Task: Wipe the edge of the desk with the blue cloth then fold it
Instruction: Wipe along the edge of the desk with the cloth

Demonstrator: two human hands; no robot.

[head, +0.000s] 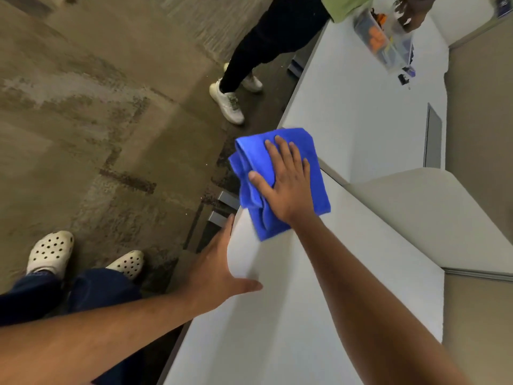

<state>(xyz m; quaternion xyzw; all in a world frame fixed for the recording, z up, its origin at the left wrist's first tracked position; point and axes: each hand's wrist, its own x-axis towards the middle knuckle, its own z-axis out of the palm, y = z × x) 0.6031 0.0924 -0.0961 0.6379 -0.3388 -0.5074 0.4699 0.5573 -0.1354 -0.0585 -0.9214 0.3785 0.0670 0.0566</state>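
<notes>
A blue cloth point(302, 151), bunched into a rough fold, lies over the left edge of the white desk point(291, 315), partly hanging past it. My right hand point(283, 180) presses flat on the cloth with fingers spread. My left hand point(219, 269) grips the desk's rounded edge nearer to me, thumb on top and fingers down the side, holding nothing else.
Another person in dark trousers and white shoes point(227, 102) stands by the desk's far edge. A clear plastic box point(384, 37) of small items sits on the far desk. A beige partition point(433, 218) rises on the right. My feet in white clogs point(51, 252) stand on carpet.
</notes>
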